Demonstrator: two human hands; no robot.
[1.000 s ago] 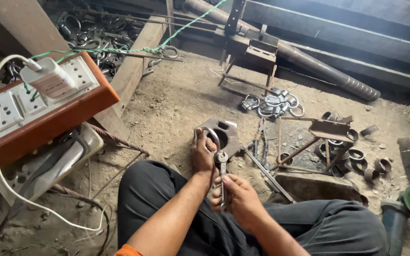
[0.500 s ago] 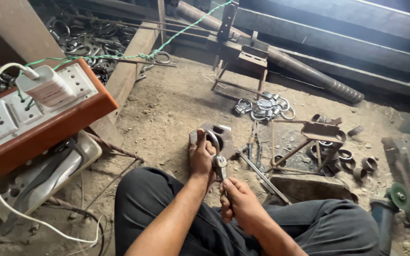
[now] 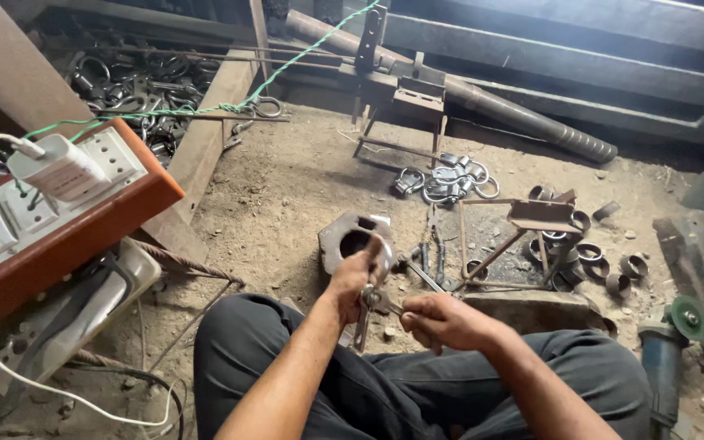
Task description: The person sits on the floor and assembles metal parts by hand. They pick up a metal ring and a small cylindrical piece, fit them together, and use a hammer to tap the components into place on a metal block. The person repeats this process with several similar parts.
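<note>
I sit on a dirt floor in dark trousers. My left hand (image 3: 358, 277) grips a small metal clamp piece (image 3: 382, 254) just above my knee. My right hand (image 3: 442, 319) holds a spanner (image 3: 366, 314) whose head meets that piece between the two hands. Right behind my left hand lies a thick grey metal block with a round hole (image 3: 348, 239).
An orange-edged socket board (image 3: 67, 224) with a white charger (image 3: 57, 167) stands at left. A pile of shackles (image 3: 446, 181), a small steel stand (image 3: 531, 232), cut pipe rings (image 3: 605, 265), a grinder (image 3: 668, 367) and a long bar (image 3: 515, 118) surround me.
My right hand has swung from below the left hand out to the right, turning the spanner. The view has shifted slightly left and up.
</note>
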